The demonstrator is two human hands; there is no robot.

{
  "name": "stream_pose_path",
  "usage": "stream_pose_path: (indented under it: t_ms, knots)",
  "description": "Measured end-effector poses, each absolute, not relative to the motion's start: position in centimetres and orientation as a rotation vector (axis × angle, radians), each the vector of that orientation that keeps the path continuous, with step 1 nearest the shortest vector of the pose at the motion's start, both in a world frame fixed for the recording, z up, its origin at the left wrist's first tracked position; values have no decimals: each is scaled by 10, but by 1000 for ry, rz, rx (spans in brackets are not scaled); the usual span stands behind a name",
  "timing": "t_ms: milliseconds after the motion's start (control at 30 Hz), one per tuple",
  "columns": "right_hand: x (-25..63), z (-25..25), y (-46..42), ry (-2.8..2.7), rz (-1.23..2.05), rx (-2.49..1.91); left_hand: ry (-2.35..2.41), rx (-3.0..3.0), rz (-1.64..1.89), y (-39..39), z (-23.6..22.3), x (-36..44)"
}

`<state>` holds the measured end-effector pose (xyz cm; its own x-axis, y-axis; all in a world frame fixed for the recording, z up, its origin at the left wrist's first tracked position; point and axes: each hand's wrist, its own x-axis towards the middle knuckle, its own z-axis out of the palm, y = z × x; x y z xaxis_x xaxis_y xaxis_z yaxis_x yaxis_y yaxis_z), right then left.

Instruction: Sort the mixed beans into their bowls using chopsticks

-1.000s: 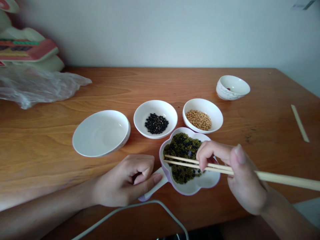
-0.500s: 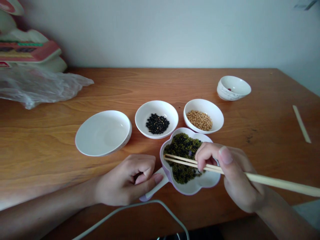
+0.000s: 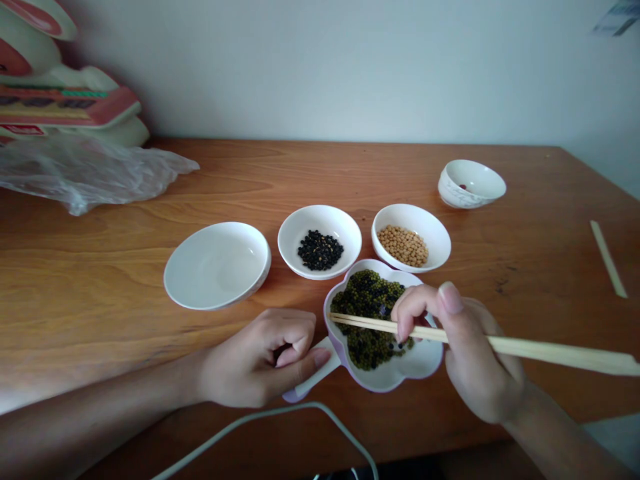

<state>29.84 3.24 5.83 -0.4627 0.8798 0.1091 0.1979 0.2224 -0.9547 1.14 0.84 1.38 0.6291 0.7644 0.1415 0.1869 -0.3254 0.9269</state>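
Note:
My right hand (image 3: 465,347) is closed around a pair of wooden chopsticks (image 3: 550,352), their tips together at the left inner wall of a white flower-shaped dish (image 3: 425,363) with a purple rim. Whether the tips pinch anything is too small to tell. Green mung beans (image 3: 367,353) mixed with black beans cover much of the dish's bottom. My left hand (image 3: 265,357) is curled beside the dish, its thumb on the handle (image 3: 320,373). Behind the dish stand a bowl of black beans (image 3: 320,251) and a bowl of yellow soybeans (image 3: 403,246).
A white bowl (image 3: 215,267) with nothing visible inside stands left. Another bowl (image 3: 473,187), holding something small and red, is at the back right. A pale stick (image 3: 609,260) lies at the far right. A plastic bag (image 3: 95,173) and toy keyboard (image 3: 75,110) sit back left. A cable (image 3: 250,417) runs in front.
The chopstick tips have come together from slightly apart, still at the dish's left wall. My left hand stays at the handle. The whole view has shifted slightly.

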Motion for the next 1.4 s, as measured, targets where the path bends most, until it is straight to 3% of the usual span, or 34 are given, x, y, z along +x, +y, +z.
stream_pose_path:
  t_ms: [400,1200,1400]
  knots:
    - [300,65,37,-1633,1457,-1130,788,1850,693,8,14,11]
    - [302,60,34,-1885,1306,-1012,755,1831,723,9,15,12]
    - [304,57,31,-1801,1453,-1114,758,1827,726,8,15,12]
